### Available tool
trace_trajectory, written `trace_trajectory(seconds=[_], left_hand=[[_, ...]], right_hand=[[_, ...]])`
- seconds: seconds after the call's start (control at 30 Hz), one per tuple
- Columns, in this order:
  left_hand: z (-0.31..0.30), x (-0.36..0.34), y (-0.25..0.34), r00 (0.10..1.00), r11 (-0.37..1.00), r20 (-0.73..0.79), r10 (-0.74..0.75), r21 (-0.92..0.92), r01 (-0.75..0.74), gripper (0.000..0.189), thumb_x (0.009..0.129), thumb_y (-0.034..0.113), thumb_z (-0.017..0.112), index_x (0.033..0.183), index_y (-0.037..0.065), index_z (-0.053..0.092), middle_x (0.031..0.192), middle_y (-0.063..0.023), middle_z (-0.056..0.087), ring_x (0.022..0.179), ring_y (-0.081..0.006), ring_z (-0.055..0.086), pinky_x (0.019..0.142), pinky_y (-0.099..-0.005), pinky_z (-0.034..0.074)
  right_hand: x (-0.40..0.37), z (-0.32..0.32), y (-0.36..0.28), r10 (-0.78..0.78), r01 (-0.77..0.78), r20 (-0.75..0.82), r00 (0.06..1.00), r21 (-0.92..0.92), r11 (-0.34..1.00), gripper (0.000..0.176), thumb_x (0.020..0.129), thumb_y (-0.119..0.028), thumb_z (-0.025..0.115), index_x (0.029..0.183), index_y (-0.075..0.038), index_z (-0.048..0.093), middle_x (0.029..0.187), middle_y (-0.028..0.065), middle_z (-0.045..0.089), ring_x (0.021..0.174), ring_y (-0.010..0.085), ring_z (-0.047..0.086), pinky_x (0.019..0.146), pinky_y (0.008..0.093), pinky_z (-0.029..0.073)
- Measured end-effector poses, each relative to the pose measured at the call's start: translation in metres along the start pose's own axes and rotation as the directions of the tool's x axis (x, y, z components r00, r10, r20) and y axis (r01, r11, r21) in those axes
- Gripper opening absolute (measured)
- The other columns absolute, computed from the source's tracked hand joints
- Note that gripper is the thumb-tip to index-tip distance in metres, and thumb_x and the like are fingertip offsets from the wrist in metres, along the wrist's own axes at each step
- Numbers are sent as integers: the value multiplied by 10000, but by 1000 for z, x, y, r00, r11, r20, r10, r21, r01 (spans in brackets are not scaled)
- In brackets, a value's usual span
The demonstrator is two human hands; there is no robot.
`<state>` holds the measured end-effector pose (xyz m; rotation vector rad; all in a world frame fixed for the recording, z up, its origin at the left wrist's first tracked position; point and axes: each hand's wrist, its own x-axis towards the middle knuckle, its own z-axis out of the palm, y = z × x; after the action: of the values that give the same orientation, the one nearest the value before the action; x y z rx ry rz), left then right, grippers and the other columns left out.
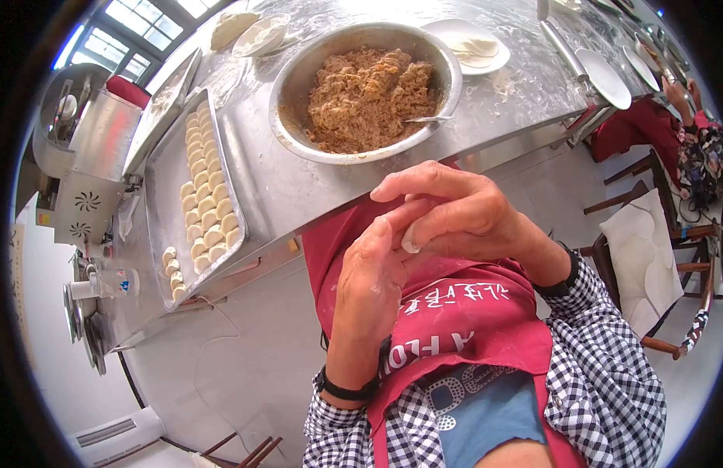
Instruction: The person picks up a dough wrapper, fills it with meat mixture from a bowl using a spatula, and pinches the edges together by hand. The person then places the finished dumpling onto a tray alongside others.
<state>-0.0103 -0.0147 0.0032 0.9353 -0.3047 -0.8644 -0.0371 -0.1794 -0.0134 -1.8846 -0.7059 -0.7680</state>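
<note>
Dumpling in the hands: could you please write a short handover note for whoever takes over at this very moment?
Hands: the left hand and right hand are closed together on one dumpling, held over the lap just off the table edge. Only a bit of dough shows between the fingers.
Things: the tray is on the left, the bowl of filling with a spoon is ahead, and wrappers lie on a plate behind it.
Done: rows of shaped dumplings fill part of the tray.
Left: the dumpling in hand is not yet on the tray; plenty of filling and some wrappers remain.
</note>
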Motion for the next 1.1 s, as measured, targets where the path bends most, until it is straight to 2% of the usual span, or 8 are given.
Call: trace_trajectory(seconds=[0.17,0.33,0.57,0.73,0.83,0.97,1.03,1.1], left_hand=[[0,1,0,1000,1000,17,4,3,-4,529,965,345,290,1244,-90,402,1274,-182,456,1145,-265,475,964,-405,384],[0,0,0,1000,999,6,16,-34,-16,521,964,346,289,1249,-73,405,1271,-162,461,1170,-249,451,966,-393,382],[-1,1,-1,1000,992,-1,16,-123,-16,481,966,326,294,1221,-56,436,1250,-146,477,1156,-229,455,949,-381,392],[0,2,0,998,979,-39,46,-199,-53,444,967,301,310,1193,-53,453,1240,-152,482,1147,-228,461,943,-384,394],[-4,4,-3,999,969,-2,47,-244,-46,438,966,298,318,1186,-54,457,1224,-152,492,1139,-228,469,949,-381,388],[-4,5,-3,998,958,3,60,-281,-57,442,966,300,321,1194,-58,444,1212,-148,502,1131,-224,476,953,-375,384],[-3,4,-1,999,956,6,53,-291,-49,440,966,299,322,1196,-58,439,1213,-146,500,1131,-223,476,955,-373,383],[-2,5,1,999,950,4,39,-310,-36,426,965,297,328,1186,-48,447,1197,-136,508,1112,-212,486,945,-364,391]], right_hand=[[0,-1,1,-61,63,50,997,-46,997,116,690,-75,686,671,-56,572,1116,135,575,908,226,593,721,302,501],[0,8,-5,74,-72,-96,993,22,997,116,658,-50,714,698,-75,608,1127,142,563,891,201,603,698,285,505],[-4,2,-3,53,-53,-31,998,9,999,167,618,-55,744,731,-68,622,1125,135,564,906,200,604,725,297,515],[-2,13,-4,131,-115,-177,976,96,989,125,682,-108,726,736,-34,640,1088,173,579,911,217,592,725,290,496],[-5,9,1,31,-32,-104,994,-6,999,186,596,-63,738,749,-60,633,1085,119,587,946,208,594,738,295,508],[-2,13,0,-22,19,-104,994,-32,999,178,633,-55,725,781,-46,627,1084,115,586,946,210,599,755,305,509],[0,21,-11,206,-179,-218,954,137,974,130,673,-53,703,768,-38,616,1028,109,608,914,209,612,761,315,500],[-4,24,-5,176,-136,-228,958,183,974,120,683,-60,699,765,-35,615,1035,117,607,889,206,618,756,314,494]])
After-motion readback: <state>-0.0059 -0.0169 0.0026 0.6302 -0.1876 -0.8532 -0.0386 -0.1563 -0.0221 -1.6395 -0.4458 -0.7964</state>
